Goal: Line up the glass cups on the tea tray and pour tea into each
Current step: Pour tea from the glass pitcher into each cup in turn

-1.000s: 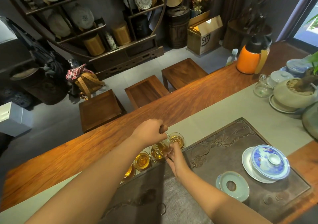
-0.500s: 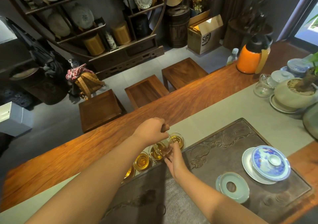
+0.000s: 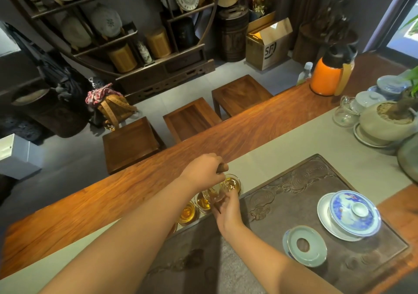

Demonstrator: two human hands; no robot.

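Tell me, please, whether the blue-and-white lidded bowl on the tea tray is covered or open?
Covered: the blue-and-white lidded bowl has its lid seated on top, knob up.

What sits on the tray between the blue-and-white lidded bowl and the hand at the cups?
Head view: only bare carved tea tray lies between the lidded bowl and the right hand; the celadon ring dish sits nearer the camera.

The clear glass pitcher with the wooden handle [image 3: 213,194], held by the left hand [image 3: 203,171], has tipped further toward the end small glass cup [image 3: 231,184]; its tea looks nearly gone, though blurred.
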